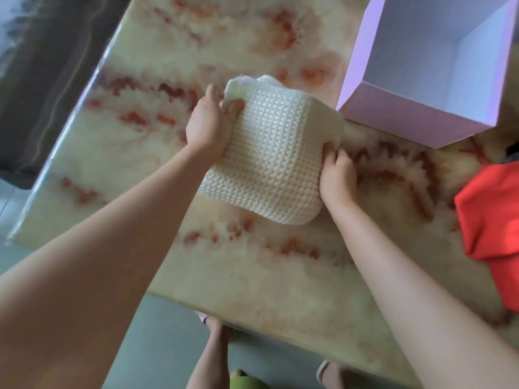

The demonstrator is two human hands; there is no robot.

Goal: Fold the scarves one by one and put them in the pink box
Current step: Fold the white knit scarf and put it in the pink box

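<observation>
A folded cream knitted scarf (273, 153) is held just above the marble table, between my two hands. My left hand (207, 122) grips its upper left edge, thumb pressed on top. My right hand (337, 175) grips its right edge, with the fingers curled under the fabric. The open pink box (407, 119) stands at the upper right, close to the scarf's far corner; the part of its white inside that shows holds nothing. A red scarf (491, 220) lies crumpled at the right edge of the table.
The marble table (252, 276) has cream and red veining. Its left edge (70, 122) runs diagonally, with dark floor beyond. The near edge is close to my legs and feet (222, 346) at the bottom.
</observation>
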